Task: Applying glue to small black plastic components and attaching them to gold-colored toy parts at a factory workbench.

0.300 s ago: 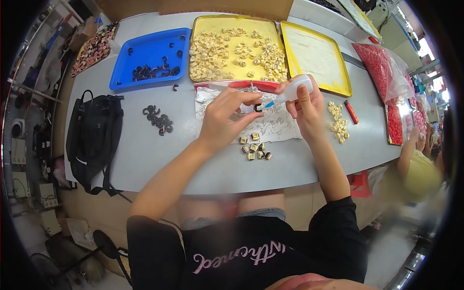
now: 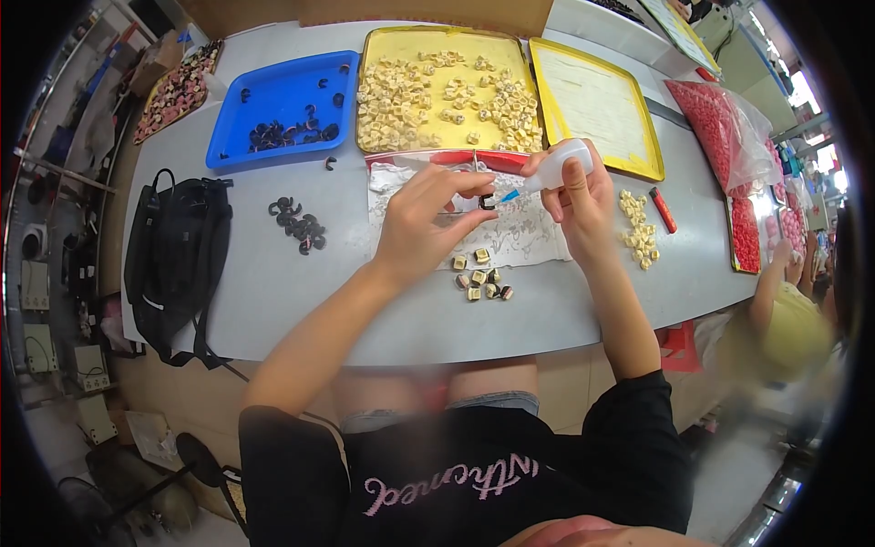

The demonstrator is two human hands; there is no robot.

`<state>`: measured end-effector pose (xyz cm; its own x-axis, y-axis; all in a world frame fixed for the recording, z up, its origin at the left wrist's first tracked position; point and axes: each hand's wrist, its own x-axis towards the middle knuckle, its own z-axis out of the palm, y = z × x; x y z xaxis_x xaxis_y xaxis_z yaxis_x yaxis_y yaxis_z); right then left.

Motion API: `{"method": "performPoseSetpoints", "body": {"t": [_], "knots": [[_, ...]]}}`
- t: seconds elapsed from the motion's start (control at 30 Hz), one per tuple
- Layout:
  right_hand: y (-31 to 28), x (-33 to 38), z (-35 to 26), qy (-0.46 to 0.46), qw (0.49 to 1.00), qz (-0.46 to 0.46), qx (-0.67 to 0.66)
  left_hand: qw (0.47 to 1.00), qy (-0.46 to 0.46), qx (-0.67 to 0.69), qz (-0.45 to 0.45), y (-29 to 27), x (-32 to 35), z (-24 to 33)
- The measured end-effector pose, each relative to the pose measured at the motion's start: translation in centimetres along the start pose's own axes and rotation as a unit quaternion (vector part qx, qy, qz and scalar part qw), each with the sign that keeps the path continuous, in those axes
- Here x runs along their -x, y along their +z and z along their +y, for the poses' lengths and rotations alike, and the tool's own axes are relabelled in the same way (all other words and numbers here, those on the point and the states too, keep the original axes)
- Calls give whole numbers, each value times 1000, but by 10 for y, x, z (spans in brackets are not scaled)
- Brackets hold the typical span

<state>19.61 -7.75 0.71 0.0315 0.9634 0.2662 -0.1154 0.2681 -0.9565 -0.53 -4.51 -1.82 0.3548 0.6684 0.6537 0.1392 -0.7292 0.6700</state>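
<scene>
My left hand [image 2: 421,223] pinches a small black C-shaped piece [image 2: 488,202] between thumb and fingertips, above a white cloth [image 2: 533,239]. In my right hand [image 2: 583,202] is a white squeeze bottle [image 2: 563,164], tilted so its blue nozzle [image 2: 510,195] points down to the left. The nozzle tip sits just right of the black piece, with a small gap. Below my hands lie several small cream-and-black assembled cubes [image 2: 481,278], partly on the cloth's edge. Fingers hide part of the held piece.
Loose black curved pieces [image 2: 296,225] lie left, cream cubes [image 2: 638,232] and a red tube [image 2: 663,211] right. Behind stand a blue tray [image 2: 273,100], a yellow tray [image 2: 447,46] of cubes and another yellow-rimmed tray [image 2: 597,109]. A black bag [image 2: 178,260] rests at the left edge.
The bottle's nozzle has drawn back slightly up and right from the black piece. That piece has turned a little in my left fingers.
</scene>
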Motion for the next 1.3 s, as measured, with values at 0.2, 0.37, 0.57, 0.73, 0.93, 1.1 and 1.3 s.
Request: {"method": "performPoseSetpoints", "body": {"t": [0.2,0.37,0.57,0.73,0.93,1.1,1.3], "knots": [[-1,1,0,2,1000,4,0,1000,-4,-2,0,-1,0,2],[-3,0,2,-1,1000,7,-2,1000,-6,-2,0,-1,0,2],[-4,-1,2,-5,1000,2,-4,1000,-5,0,2,-1,0,1],[-3,-1,1,-4,1000,0,-3,1000,-1,1,2,0,0,1],[-2,0,1,-5,1000,-2,0,1000,19,2,5,0,0,0],[-1,1,2,-4,1000,-7,-1,1000,10,5,-2,1,0,1],[0,1,1,-2,1000,-6,0,1000,11,5,-5,1,0,1]]}}
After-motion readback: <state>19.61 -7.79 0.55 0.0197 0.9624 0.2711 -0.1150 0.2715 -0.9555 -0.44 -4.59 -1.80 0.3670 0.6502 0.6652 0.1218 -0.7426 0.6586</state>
